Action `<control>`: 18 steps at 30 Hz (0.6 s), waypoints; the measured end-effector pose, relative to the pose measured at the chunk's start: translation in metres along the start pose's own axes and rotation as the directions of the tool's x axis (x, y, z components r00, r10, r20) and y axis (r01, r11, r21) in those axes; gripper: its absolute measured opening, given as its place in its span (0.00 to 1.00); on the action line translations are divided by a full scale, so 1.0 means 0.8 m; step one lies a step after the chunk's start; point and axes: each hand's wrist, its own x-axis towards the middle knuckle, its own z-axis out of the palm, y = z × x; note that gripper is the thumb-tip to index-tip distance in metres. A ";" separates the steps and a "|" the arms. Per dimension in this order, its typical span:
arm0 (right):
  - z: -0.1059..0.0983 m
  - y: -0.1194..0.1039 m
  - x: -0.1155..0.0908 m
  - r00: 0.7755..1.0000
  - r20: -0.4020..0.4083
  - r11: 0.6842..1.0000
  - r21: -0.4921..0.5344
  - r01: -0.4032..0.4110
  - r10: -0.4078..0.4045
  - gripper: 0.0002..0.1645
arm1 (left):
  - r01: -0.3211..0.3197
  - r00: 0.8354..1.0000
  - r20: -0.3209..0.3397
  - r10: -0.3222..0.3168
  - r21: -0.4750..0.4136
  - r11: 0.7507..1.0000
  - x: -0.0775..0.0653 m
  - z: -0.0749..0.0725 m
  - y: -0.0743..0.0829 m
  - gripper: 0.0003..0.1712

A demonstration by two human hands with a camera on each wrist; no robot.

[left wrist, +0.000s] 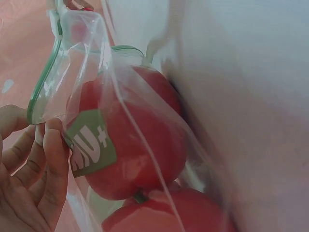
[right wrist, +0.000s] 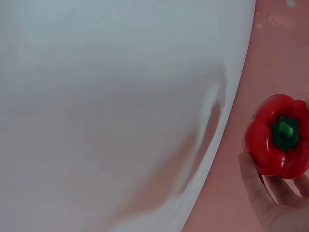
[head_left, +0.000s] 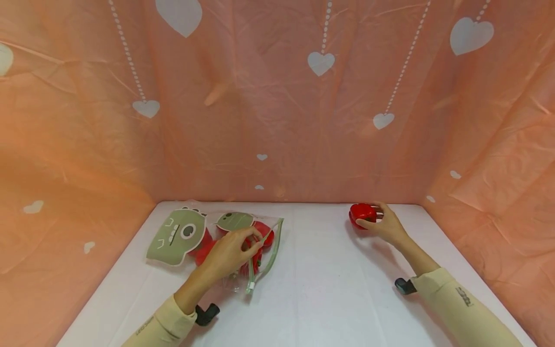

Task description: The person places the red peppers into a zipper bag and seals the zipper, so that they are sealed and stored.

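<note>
A clear zip bag [head_left: 277, 250] with a green seal and green cartoon monster prints lies on the left of the table. Several red bell peppers, one of them [left wrist: 140, 140] close to the wrist camera, show through its plastic. My left hand [head_left: 231, 250] pinches the bag's rim by the green seal, and the mouth gapes toward the right. Over the right back part of the table, my right hand [head_left: 390, 225] grips a red bell pepper [right wrist: 270, 140] with a green stem, fingers and thumb round its sides.
The white table [head_left: 321, 279] ends at a back edge against an orange curtain [head_left: 277, 120] printed with white hearts. Curtain also hangs at the left and right sides. A dark wrist mount [head_left: 207, 314] sits under the left sleeve, another [head_left: 405, 286] by the right.
</note>
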 end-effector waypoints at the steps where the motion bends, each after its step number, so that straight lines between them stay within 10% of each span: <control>1: 0.003 -0.003 -0.001 1.000 0.003 1.000 0.000 0.009 -0.009 0.52 | -0.004 1.000 -0.002 0.004 0.002 1.000 0.000 0.000 0.000 0.07; 18: 0.055 -0.039 -0.018 0.984 0.059 0.985 0.063 0.162 -0.166 0.43 | -0.009 1.000 0.005 0.009 -0.008 1.000 -0.002 0.000 -0.004 0.07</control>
